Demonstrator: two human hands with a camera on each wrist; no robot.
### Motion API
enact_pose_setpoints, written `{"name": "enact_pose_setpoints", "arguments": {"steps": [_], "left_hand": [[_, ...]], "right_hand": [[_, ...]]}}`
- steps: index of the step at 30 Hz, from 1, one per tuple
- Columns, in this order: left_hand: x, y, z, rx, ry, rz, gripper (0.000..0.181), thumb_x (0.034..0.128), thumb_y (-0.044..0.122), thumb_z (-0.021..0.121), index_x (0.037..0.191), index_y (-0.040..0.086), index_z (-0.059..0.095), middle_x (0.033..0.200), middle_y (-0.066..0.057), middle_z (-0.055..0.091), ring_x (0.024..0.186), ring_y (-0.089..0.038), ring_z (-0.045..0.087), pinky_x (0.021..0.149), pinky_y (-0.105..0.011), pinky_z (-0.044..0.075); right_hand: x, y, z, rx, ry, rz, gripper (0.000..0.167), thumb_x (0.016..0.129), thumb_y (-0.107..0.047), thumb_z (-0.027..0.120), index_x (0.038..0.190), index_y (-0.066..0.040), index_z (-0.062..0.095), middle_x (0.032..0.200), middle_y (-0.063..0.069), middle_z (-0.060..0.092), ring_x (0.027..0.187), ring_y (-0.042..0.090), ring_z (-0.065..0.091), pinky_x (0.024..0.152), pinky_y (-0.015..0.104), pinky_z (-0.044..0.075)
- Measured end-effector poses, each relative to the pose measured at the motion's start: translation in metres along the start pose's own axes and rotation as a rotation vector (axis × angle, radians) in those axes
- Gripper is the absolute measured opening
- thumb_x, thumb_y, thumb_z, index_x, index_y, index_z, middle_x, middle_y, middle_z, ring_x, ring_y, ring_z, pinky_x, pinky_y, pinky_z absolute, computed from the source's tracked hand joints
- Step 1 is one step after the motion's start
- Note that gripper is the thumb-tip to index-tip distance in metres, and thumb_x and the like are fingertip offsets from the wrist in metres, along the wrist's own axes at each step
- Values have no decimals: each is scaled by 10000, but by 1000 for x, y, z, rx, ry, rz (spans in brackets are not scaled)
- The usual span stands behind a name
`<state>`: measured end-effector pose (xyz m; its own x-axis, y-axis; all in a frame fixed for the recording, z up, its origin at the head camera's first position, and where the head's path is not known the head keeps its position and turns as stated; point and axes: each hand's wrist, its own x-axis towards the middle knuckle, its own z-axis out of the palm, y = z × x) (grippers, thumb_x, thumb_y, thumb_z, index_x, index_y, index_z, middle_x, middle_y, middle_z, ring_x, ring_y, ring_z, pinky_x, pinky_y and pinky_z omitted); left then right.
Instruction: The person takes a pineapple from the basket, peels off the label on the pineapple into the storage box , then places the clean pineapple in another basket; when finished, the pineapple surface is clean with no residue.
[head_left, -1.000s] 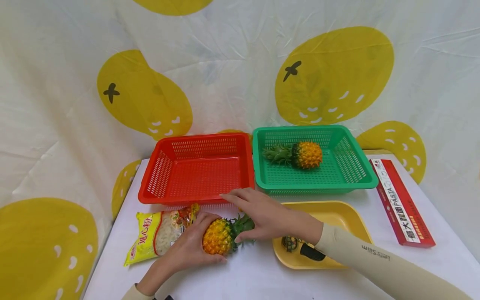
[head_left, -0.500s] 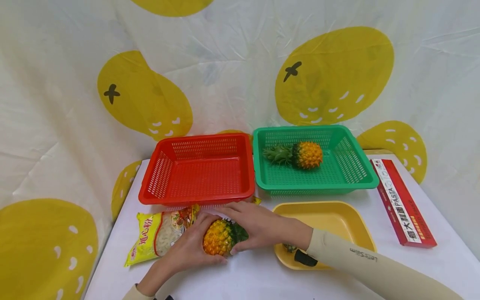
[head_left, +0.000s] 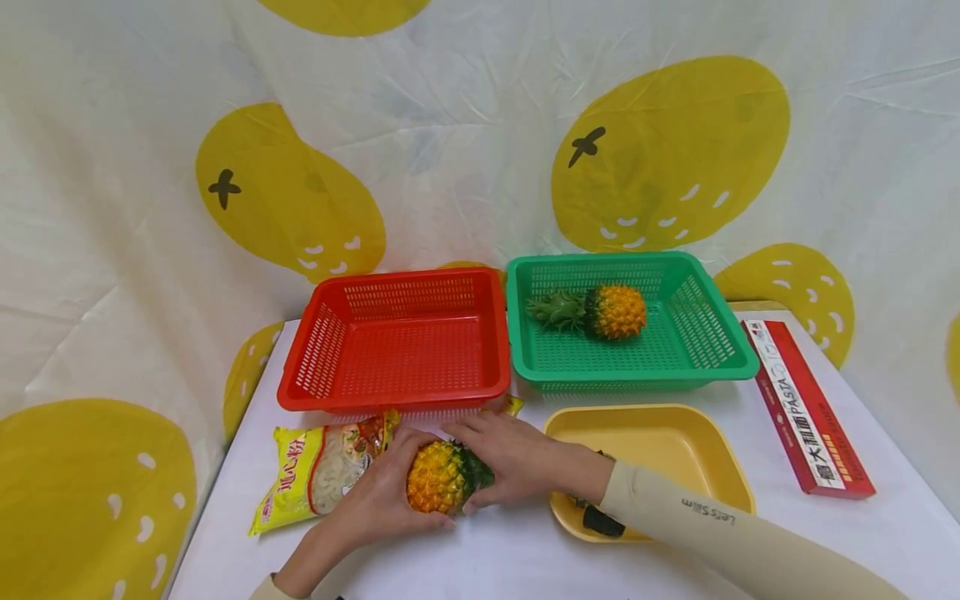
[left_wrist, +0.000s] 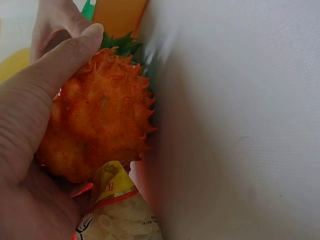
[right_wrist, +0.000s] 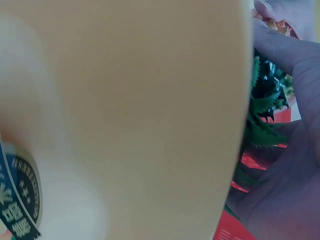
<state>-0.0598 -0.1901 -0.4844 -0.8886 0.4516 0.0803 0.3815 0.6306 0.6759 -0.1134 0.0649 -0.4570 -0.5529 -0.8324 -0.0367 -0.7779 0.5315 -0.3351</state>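
In the head view a small pineapple (head_left: 437, 477) lies on the white table, its orange body to the left and its green crown to the right. My left hand (head_left: 378, 498) grips the body from the left; the left wrist view shows the thumb across the spiky skin (left_wrist: 100, 120). My right hand (head_left: 517, 457) is curled round the crown and hides most of it. Green leaves (right_wrist: 265, 107) show inside that palm in the right wrist view. Just left of the fruit lies a yellow bag of pasta (head_left: 330, 468), partly behind my left hand.
Behind are a red basket (head_left: 405, 398) and a green basket (head_left: 637, 379) holding another pineapple (head_left: 618, 312). My right forearm crosses a yellow tray (head_left: 720, 450), hiding a labelled item there. A red pasta box (head_left: 813, 417) lies at right. A yellow scrap (head_left: 513, 406) shows behind my right hand.
My right hand has moved left and down and closed round the crown, covering the leaves. The left hand stays on the pineapple's body, and the fruit has barely shifted.
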Motion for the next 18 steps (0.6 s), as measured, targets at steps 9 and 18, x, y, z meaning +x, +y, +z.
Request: {"name": "enact_pose_setpoints", "arguments": {"steps": [9,18], "left_hand": [[-3,1,1,-16,23,-26,954,640,486,1027,1378,246,472,1301,159,471,1184,-93,530,1047,-454,507],[-5,2,0,2,33,-12,1024,645,543,1007,1446,223,455,1399,141,440,1273,-113,483,1098,-495,468]], "right_hand": [[4,-5,3,8,2,9,908,851,-650,812,1529,-140,489,1438,8,569,1334,179,530,1079,425,481],[6,-5,6,19,-6,29,901,837,-677,806,1499,-153,491,1427,-10,578,1315,185,538,1068,428,490]]}}
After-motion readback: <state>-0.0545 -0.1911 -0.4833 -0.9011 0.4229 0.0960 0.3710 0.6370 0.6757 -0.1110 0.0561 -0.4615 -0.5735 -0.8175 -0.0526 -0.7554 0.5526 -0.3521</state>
